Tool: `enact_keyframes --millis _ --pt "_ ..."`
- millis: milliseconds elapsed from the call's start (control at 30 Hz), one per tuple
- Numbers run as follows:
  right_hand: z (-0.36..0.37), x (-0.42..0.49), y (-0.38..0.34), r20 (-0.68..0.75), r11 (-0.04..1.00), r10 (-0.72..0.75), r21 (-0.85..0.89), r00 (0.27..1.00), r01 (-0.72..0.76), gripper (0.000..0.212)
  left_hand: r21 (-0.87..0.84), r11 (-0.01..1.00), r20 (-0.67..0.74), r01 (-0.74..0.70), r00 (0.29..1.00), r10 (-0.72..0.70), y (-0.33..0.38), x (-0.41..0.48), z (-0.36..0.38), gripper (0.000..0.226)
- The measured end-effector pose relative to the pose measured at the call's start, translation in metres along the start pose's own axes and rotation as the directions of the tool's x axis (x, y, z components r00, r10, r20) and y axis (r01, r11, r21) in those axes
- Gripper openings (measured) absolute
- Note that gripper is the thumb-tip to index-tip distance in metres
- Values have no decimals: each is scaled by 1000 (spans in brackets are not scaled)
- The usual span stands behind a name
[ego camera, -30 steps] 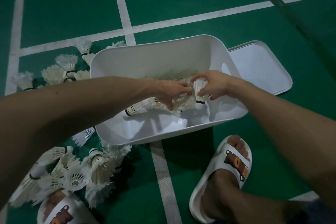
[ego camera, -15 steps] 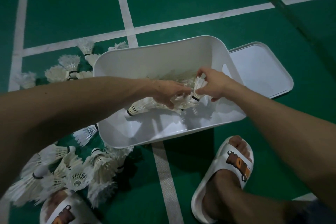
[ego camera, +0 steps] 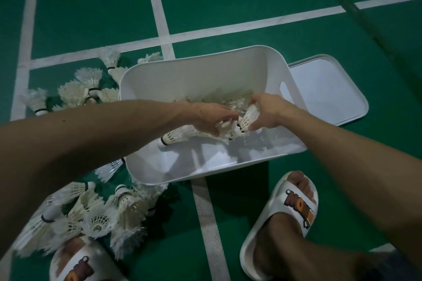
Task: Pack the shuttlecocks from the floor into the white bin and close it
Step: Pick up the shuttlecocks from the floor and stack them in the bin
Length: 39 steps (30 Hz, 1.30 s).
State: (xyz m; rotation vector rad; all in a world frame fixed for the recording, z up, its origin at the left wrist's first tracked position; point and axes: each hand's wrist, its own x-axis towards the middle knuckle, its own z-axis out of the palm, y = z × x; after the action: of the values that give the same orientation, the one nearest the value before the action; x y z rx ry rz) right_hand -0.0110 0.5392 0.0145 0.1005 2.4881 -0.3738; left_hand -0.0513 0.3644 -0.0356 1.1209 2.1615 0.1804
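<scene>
The white bin (ego camera: pixel 228 169) stands open on the green court floor. Both hands reach inside it. My left hand (ego camera: pixel 211 117) grips a nested row of shuttlecocks (ego camera: pixel 180 136) lying across the bin's floor, cork end to the left. My right hand (ego camera: pixel 268 110) holds one shuttlecock (ego camera: pixel 249 118) by its feathers, touching the right end of that row. More shuttlecocks (ego camera: pixel 219 98) lie behind the hands in the bin. Loose shuttlecocks lie on the floor left of the bin, one heap (ego camera: pixel 77 89) at the back and another (ego camera: pixel 98 214) at the front.
The bin's white lid (ego camera: pixel 328 89) lies flat on the floor right of the bin. My feet in white slippers stand in front, one at lower left (ego camera: pixel 75 264), one at lower right (ego camera: pixel 294 207). White court lines cross the floor.
My right hand has shifted slightly right and deeper into the bin with its shuttlecock, still against the end of the row. The left hand has stayed on the row.
</scene>
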Motion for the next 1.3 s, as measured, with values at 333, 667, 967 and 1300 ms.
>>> enact_keyframes --millis 333,667,967,1300 --pt "22 8 -1 -40 992 16 -125 999 -21 69 -31 999 -87 -37 996 34 -2 -13 7 76" --pt "18 15 4 15 998 59 -16 998 -59 58 32 995 -178 93 980 -85 -23 -57 0 56" --pt "23 20 9 250 983 -122 -105 961 152 95 512 858 11 -43 999 44 -11 -54 10 76" --pt "30 21 11 197 949 -135 -255 971 184 55 369 929 45 7 999 -26 -3 -30 12 68"
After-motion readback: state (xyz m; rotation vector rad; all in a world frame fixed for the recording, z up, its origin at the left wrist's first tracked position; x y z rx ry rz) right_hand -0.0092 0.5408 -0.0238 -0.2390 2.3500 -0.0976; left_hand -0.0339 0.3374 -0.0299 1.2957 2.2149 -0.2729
